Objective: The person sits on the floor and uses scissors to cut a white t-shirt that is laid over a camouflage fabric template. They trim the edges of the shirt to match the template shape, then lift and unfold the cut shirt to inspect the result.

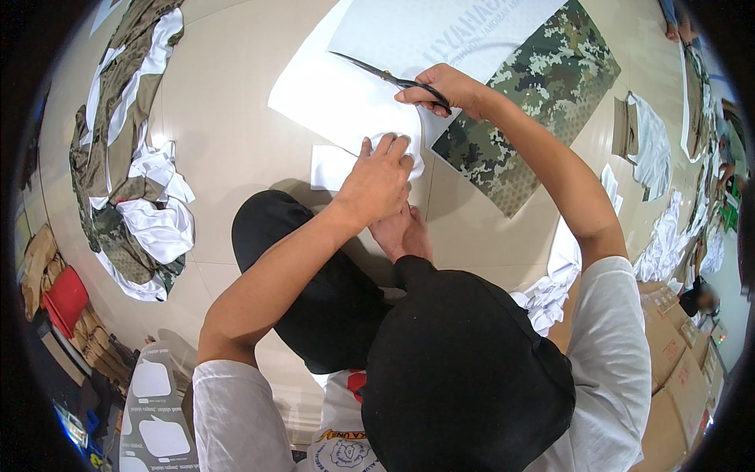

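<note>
My right hand (pixel 444 90) grips black-handled scissors (pixel 370 69), their dark blades pointing up and left across white fabric (pixel 338 98). The blades look slightly parted. My left hand (pixel 381 175) lies on the near edge of that fabric, fingers stretched out and slightly spread, just beyond my bare foot (pixel 403 234). A pale panel with faint mirrored print lies at the top of the fabric. To the right of the scissors, a green camouflage panel (pixel 543 102) is spread over the floor. A small white piece (pixel 330 167) lies left of my left hand.
Camouflage and white cloth lies heaped (pixel 130 169) on the tiled floor at the left. On the right are white cloth pieces (pixel 651 145) and cardboard boxes (pixel 680 377). Other people show at the far right edge. My black-clad legs (pixel 464 362) fill the near middle.
</note>
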Demonstrator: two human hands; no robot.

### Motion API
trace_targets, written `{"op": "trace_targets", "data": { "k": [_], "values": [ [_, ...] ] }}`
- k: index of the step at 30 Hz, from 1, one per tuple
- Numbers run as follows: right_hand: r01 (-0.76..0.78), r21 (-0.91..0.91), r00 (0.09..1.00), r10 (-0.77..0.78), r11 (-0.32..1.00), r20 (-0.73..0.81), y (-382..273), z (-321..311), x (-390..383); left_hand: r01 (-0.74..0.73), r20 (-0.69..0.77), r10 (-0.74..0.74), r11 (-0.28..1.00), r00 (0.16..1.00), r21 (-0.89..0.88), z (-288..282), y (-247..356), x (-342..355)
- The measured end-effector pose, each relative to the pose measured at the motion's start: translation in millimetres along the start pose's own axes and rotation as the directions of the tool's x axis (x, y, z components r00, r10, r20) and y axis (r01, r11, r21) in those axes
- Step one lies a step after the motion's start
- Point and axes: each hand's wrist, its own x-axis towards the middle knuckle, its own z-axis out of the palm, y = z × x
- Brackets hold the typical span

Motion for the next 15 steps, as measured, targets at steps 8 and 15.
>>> {"op": "trace_targets", "data": {
  "k": [8, 15],
  "values": [
    [0.030, -0.007, 0.999, -0.030, 1.000, 0.013, 0, -5, 4, -0.007, -0.005, 0.007, 1.000, 1.000, 0.020, 0, 0, 0],
    [0.051, -0.072, 0.999, -0.051, 0.996, 0.001, -9, 0, 5, -0.005, -0.011, 0.005, 1.000, 1.000, 0.023, 2, -1, -1]
  ]
}}
